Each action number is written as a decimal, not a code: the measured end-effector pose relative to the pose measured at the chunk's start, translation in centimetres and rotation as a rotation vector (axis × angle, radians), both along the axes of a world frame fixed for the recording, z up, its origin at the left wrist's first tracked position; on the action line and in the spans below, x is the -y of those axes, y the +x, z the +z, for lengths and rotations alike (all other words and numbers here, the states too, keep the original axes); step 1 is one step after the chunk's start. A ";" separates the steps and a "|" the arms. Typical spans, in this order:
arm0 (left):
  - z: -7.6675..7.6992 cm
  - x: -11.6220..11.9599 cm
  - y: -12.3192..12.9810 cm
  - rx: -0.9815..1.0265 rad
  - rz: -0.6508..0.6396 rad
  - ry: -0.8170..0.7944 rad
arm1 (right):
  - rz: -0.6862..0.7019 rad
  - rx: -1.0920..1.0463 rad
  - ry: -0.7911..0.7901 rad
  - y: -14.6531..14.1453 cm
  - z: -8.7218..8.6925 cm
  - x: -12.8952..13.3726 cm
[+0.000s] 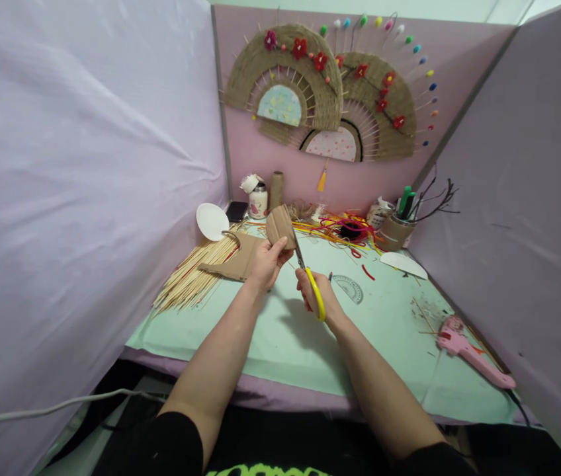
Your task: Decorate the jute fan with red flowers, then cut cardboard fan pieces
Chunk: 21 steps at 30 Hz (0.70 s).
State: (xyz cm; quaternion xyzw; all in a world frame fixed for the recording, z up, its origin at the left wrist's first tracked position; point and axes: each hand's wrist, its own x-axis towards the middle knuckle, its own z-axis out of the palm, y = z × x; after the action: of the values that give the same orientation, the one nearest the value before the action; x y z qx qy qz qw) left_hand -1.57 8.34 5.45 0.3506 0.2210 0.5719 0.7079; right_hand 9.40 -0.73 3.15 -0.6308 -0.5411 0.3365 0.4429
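Observation:
In my left hand is a small brown cardboard piece with a rounded edge, pinched between thumb and fingers above the table. My right hand grips yellow-handled scissors. Their blades point up and lie along the right edge of the cardboard; whether they bite into it I cannot tell. Behind my left hand, a larger cardboard sheet with a curved cut-out rests on a heap of thin wooden sticks. A clear protractor lies just right of my right hand.
A pink glue gun with a cord lies at the right edge. Pipe cleaners, a twine spool, a jar and a pen holder line the back. Two decorated fans hang on the back panel; fabric walls stand both sides.

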 end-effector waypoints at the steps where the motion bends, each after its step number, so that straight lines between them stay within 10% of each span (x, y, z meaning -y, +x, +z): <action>1: 0.0 0.0 0.0 -0.002 0.002 0.001 | -0.002 0.000 0.001 0.0 0.1 0.0; 21: 0.2 -0.1 0.0 0.012 -0.002 -0.038 | -0.058 -0.018 -0.045 -0.4 0.2 0.2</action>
State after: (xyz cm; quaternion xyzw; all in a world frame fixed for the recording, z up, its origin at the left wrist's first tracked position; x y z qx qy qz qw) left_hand -1.57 8.39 5.66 0.3341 0.2271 0.5690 0.7163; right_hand 8.98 -0.93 3.34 -0.6531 -0.5109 0.3413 0.4427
